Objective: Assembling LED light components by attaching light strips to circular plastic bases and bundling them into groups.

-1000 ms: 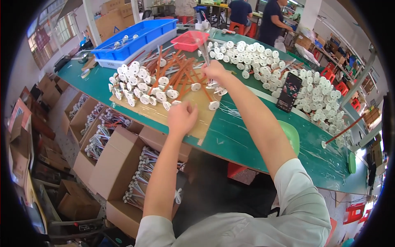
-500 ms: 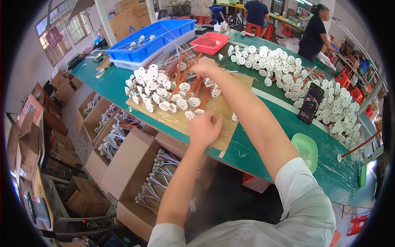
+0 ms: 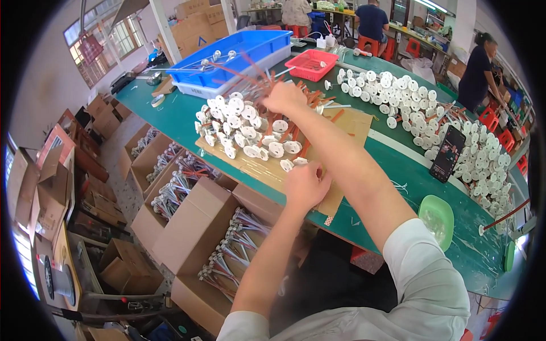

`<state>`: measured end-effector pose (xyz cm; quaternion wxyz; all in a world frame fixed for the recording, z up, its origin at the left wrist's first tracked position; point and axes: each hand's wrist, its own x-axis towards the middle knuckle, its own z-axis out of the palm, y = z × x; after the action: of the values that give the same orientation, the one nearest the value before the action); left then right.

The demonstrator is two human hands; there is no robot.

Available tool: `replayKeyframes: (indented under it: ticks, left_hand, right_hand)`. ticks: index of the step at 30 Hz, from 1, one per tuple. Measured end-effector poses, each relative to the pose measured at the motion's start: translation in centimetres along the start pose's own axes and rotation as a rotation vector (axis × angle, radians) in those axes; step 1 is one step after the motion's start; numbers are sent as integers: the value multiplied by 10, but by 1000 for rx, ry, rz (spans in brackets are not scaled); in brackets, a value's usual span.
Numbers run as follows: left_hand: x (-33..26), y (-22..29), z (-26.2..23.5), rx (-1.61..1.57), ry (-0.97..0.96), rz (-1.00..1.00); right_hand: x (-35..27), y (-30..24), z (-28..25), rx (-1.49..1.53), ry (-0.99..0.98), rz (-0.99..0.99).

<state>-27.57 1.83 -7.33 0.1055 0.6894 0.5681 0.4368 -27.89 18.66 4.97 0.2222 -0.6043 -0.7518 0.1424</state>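
A heap of lamp-holder-like pieces, white round heads with brown and pale wire leads, lies on a flat cardboard sheet on the green table. At the heap's far side, my right hand is closed around brown wire leads, which are blurred and stick up to the left. My left hand is over the sheet's near edge with its fingers curled, right beside a couple of white heads. What lies inside the left fingers, if anything, is hidden.
Behind the heap stand a blue tray and a red basket. To the right are more white-headed pieces, a phone and a green dish. Open cartons of wired pieces stand below the left edge. People work farther back.
The whole view has shifted, so the table sits farther right. My right hand stays at the heap's far side, with the brown leads now blurred by it. My left hand stays near the sheet's edge.
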Motion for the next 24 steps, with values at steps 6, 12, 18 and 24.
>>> replayKeyframes:
  ticks: [6, 12, 18, 24]
  left_hand:
    - [0, 6, 2, -5, -46, -41]
    - [2, 10, 0, 32, -43, -58]
    - [2, 3, -3, 10, -31, -5]
    - [6, 21, 1, -158, 67, 242]
  right_hand:
    - [32, 36, 31, 193, -5, 44]
    - [27, 54, -39, 945, 0, 71]
    - [-129, 69, -184, 1291, 98, -319]
    - [-328, 239, -352, 1066, 251, -710]
